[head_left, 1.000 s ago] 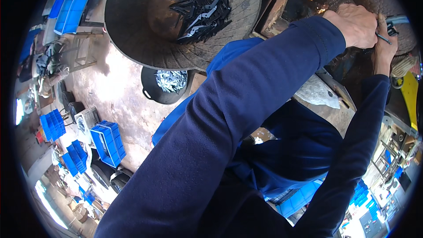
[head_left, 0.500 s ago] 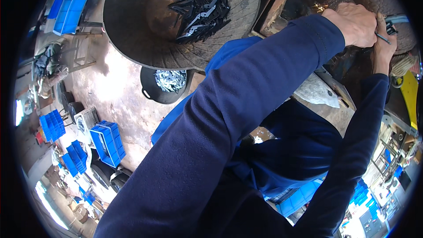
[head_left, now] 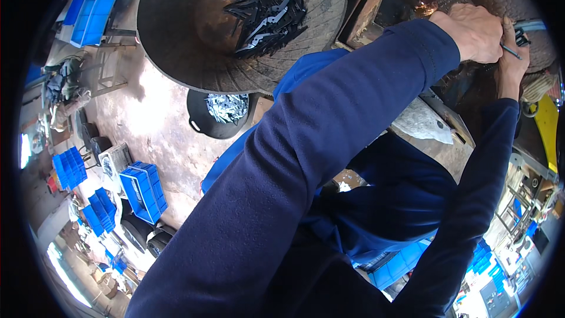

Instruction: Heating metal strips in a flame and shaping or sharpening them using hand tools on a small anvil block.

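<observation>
At the upper right my two hands are close together. My left hand [head_left: 472, 34] is closed in a fist, back of the hand up; what its fingers hold is hidden. Beside it my right hand [head_left: 514, 66] is closed round a thin, grey, rod-like piece [head_left: 511, 52] with a dark fitting [head_left: 521, 37] near it. Orange sparks [head_left: 425, 9] glow just left of my left hand, by a rough dark surface. Left of my arm, a wide, worn basin [head_left: 176, 35] holds a heap of black, narrow metal pieces [head_left: 268, 15], a few with bright grey faces.
Below the basin stands a black bucket [head_left: 197, 125] with shiny metal pieces. A wooden board edge [head_left: 371, 6] lies between basin and sparks. Blue crates [head_left: 144, 191] stand on the floor at left. A yellow part [head_left: 547, 132] is at far right, a whitish cloth-like sheet [head_left: 424, 122] below my hands.
The sparks have changed shape and turned more orange. Both hands stay in nearly the same place.
</observation>
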Demonstrator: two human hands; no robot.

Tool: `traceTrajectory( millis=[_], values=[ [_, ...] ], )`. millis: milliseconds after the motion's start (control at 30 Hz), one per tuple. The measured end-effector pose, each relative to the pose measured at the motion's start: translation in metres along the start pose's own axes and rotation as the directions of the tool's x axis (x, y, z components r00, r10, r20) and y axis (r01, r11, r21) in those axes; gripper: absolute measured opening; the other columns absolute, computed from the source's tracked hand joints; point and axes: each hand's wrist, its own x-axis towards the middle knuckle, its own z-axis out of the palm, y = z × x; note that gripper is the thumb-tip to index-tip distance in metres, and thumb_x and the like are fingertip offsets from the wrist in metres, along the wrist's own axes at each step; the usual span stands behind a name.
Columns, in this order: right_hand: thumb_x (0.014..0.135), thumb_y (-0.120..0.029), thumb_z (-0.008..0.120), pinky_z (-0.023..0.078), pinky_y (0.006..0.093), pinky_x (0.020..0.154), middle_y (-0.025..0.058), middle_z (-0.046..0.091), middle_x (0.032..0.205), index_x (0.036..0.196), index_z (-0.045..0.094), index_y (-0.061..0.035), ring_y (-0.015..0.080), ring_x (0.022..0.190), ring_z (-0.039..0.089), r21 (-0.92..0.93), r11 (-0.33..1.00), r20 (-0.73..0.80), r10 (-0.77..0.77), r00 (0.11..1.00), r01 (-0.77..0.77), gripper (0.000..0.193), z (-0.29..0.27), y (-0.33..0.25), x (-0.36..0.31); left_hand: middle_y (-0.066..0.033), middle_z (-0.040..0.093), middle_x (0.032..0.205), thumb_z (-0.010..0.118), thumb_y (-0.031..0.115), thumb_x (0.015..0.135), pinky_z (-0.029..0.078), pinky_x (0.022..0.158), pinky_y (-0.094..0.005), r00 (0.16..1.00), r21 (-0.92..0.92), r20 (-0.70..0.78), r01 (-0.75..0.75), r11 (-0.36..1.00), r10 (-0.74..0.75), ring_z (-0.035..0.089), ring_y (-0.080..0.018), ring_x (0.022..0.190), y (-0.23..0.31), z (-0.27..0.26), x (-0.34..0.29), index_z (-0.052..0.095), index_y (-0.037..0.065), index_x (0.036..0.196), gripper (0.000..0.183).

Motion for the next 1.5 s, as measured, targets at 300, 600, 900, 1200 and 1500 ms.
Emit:
traceTrajectory(
  millis=[300, 600, 900, 1200, 1500],
  values=[
    [0.093, -0.029, 0.076, 0.049, 0.0271, 0.069, 0.0021, 0.071, 0.09, 0.1, 0.072, -0.0034, 0.0093, 0.078, 0.062, 0.017, 0.997, 0.024, -0.079, 0.997, 0.078, 0.027, -0.001, 0.0, -0.001, -0.0171, 0.074, 0.098, 0.057, 0.031, 0.084, 0.052, 0.093, -0.0472, 0.998, -0.029, -0.052, -0.041, 0.999, 0.039, 0.07, -0.0365, 0.099, -0.004, 0.001, -0.001, 0.078, 0.014, 0.094, 0.029],
    [0.09, -0.028, 0.079, 0.051, 0.0276, 0.081, 0.0059, 0.073, 0.102, 0.112, 0.07, 0.0007, 0.0111, 0.09, 0.064, 0.002, 0.998, -0.065, -0.055, 0.996, 0.055, 0.037, 0.0, 0.007, 0.001, -0.0197, 0.074, 0.091, 0.058, 0.031, 0.084, 0.052, 0.092, -0.0492, 0.977, -0.086, -0.191, -0.11, 0.99, 0.092, 0.07, -0.0389, 0.093, -0.005, 0.004, 0.003, 0.078, 0.011, 0.093, 0.03],
    [0.093, -0.027, 0.076, 0.05, 0.0266, 0.079, 0.0033, 0.073, 0.097, 0.106, 0.072, -0.0009, 0.0099, 0.088, 0.063, 0.095, 0.991, -0.027, -0.096, 0.995, 0.098, 0.029, 0.002, 0.007, 0.0, -0.0228, 0.073, 0.093, 0.059, 0.029, 0.083, 0.054, 0.09, -0.0486, 0.987, -0.109, -0.156, -0.059, 0.992, 0.042, 0.07, -0.0405, 0.092, -0.004, 0.007, 0.009, 0.078, 0.01, 0.101, 0.032],
    [0.095, -0.028, 0.072, 0.04, 0.0229, 0.049, 0.0012, 0.07, 0.078, 0.092, 0.072, -0.0056, 0.0052, 0.055, 0.053, 0.121, 0.981, -0.027, -0.151, 0.988, 0.153, 0.022, 0.005, 0.013, 0.006, -0.023, 0.073, 0.102, 0.059, 0.03, 0.084, 0.055, 0.092, -0.0456, 0.989, -0.071, -0.147, -0.041, 0.997, 0.03, 0.07, -0.0394, 0.101, -0.006, 0.011, 0.016, 0.078, 0.006, 0.099, 0.034],
    [0.095, -0.018, 0.07, 0.037, 0.025, 0.042, 0.0012, 0.064, 0.073, 0.096, 0.063, -0.0044, 0.0094, 0.045, 0.046, 0.085, 0.987, -0.072, -0.132, 0.989, 0.138, 0.015, 0.006, 0.003, -0.008, -0.0314, 0.066, 0.093, 0.06, 0.025, 0.09, 0.052, 0.08, -0.0536, 0.953, -0.156, -0.289, -0.14, 0.978, 0.09, 0.064, -0.0501, 0.093, -0.016, -0.001, 0.021, 0.066, -0.002, 0.087, 0.028]
  ],
)
